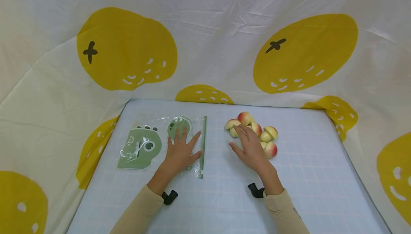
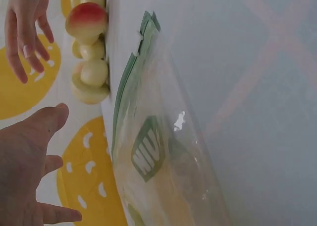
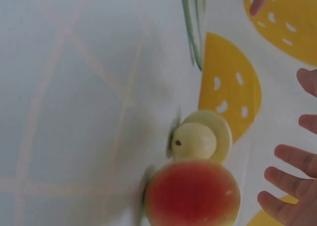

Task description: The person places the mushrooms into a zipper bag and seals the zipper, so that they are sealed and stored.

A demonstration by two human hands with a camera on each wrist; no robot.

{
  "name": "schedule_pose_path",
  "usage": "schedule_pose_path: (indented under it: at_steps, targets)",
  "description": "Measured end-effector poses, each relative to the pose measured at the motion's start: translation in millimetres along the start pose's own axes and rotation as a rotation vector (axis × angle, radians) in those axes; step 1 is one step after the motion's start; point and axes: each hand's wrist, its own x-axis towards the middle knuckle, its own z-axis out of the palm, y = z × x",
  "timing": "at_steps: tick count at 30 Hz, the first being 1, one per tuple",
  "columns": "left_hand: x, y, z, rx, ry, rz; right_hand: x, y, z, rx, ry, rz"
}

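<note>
A cluster of peach halves (image 1: 257, 132) lies on the pale blue gridded mat (image 1: 305, 177), right of centre, and the right hand (image 1: 252, 148) hovers over its near left edge with fingers spread and straight, gripping nothing. To the left, the left hand (image 1: 181, 150) rests flat and wide on a clear zip bag (image 1: 160, 143) printed with green dinosaur shapes. Around the mat spreads a white cloth (image 1: 205, 30) with large yellow fruit prints.

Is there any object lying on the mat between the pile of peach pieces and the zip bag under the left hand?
Nothing visible lies there. Between the peach pieces and the zip bag only bare mat shows. The right hand reaches over the pieces, and the left hand rests flat on the bag.
</note>
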Motion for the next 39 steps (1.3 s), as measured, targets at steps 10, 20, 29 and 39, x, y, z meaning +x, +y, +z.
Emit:
schedule_pose_path:
  at_steps: [10,20,29,39]
  targets:
    - [7.5,16.4,13.2,0.041,-0.097,0.006,1.6,-10.5,21.4,0.031,-0.066,0.015]
    - [10.4,25.8,22.8,0.009,-0.167,0.003,0.2,-17.7,34.4,0.079,-0.173,0.084]
    - [8.1,28.7,24.9,-0.045,-0.144,0.02,0.4,-20.3,39.5,0.065,-0.217,0.094]
    - [9.5,24.4,29.1,-0.07,-0.121,0.024,15.8,-21.0,52.3,0.152,-0.303,0.087]
